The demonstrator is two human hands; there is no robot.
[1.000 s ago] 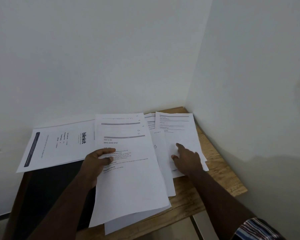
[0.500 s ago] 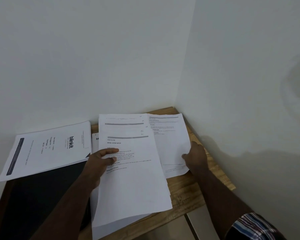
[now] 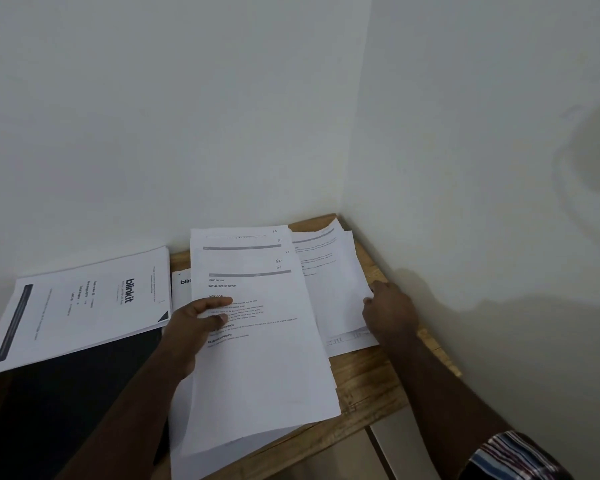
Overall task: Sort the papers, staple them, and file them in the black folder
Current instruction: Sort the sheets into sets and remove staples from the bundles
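My left hand (image 3: 194, 327) holds a fanned stack of printed sheets (image 3: 257, 358) at its left edge, thumb on top of the text. To the right, my right hand (image 3: 388, 313) grips the right edge of a second small pile of sheets (image 3: 329, 271) lying in the table's corner, lifting that edge a little. A black folder (image 3: 70, 403) lies at the left. A "blinkit" printed stack (image 3: 84, 306) rests across its far end. Another "blinkit" sheet (image 3: 182, 285) peeks out behind the held stack.
The wooden table (image 3: 371, 382) sits in a corner between two white walls. Its front edge runs diagonally at the lower right, with a pale floor (image 3: 347, 455) below. No stapler is in view.
My right hand has slid from the bottom corner of the right pile up along its right edge and raised that edge. The view has shifted slightly; my left hand keeps its hold.
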